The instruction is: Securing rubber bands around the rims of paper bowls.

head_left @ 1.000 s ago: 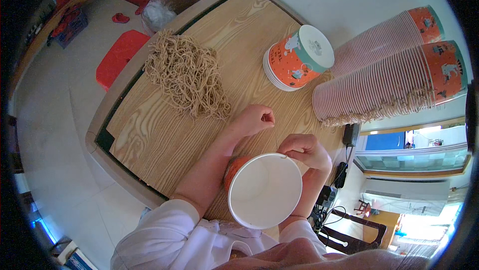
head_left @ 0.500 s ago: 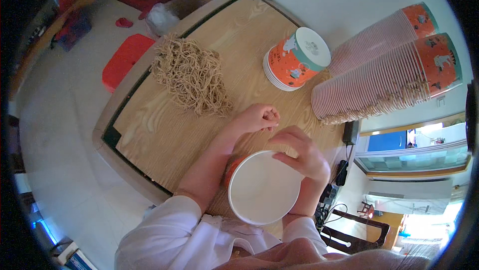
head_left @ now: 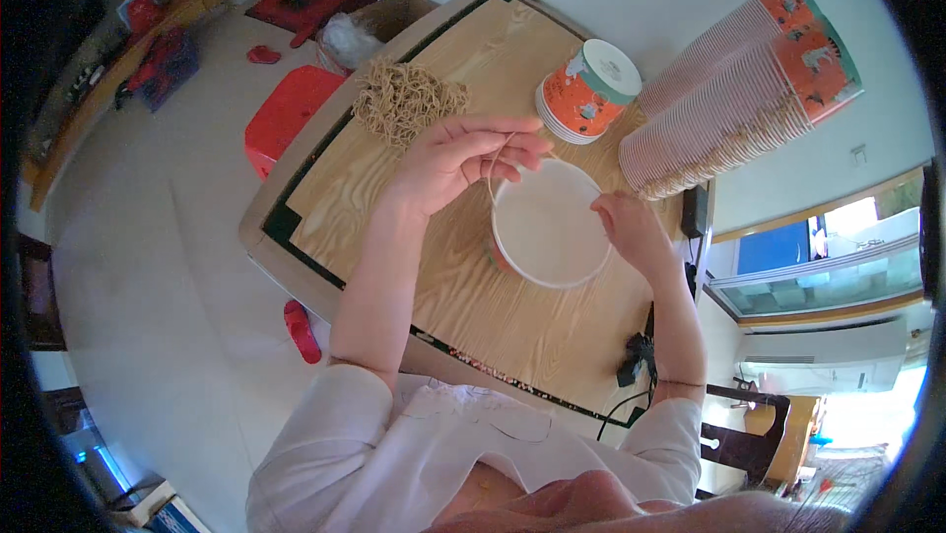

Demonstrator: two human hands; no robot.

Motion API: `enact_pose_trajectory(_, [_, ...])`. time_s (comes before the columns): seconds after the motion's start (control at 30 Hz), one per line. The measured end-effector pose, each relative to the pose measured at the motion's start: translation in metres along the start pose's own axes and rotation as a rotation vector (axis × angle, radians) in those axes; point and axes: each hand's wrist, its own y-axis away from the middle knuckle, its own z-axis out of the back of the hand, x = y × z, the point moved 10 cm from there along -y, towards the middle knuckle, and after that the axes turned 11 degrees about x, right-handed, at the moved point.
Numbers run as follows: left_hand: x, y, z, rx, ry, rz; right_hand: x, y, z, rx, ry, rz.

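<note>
A large paper tub (head_left: 552, 228), white inside with an orange outer wall, stands on the wooden table with its mouth tilted toward me. Over its far left rim is my left hand (head_left: 468, 161), a thin tan cord (head_left: 491, 188) caught in its bent fingers and hanging in a curve by the rim. My right hand (head_left: 633, 228) pinches the tub's rim on the right side. Farther back lies a tangled heap of similar tan cord (head_left: 399, 104).
A short stack of orange tubs (head_left: 578, 104) stands upside down at the back. Beside it, two long stacks of nested tubs (head_left: 719, 109) lean by the wall, with tan cord along the nearer one. A red stool (head_left: 291, 119) is left of the table (head_left: 463, 306). Black cables (head_left: 636, 361) sit at the right edge.
The tub has moved away from my body, farther onto the table. My left hand has risen and now holds a cord; my right hand has shifted to the tub's right rim. The view has shifted.
</note>
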Motion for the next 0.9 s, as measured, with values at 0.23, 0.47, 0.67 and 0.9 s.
enact_pose_trajectory(0.23, [-0.016,0.026,-0.047,-0.063,-0.339,0.079,0.070,0.051,-0.038,0.370,0.176,0.063])
enact_pose_trajectory(0.47, [0.005,0.035,-0.050,-0.168,-0.702,0.240,0.119,0.067,0.069,-0.202,-0.405,0.120])
enact_pose_trajectory(0.67, [0.001,0.025,-0.062,-0.166,-0.886,0.173,0.092,0.046,0.051,-0.288,-0.797,0.124])
enact_pose_trajectory(0.9, [0.020,0.016,-0.050,-0.163,-0.781,0.159,0.038,0.035,0.023,-0.211,-0.858,0.095])
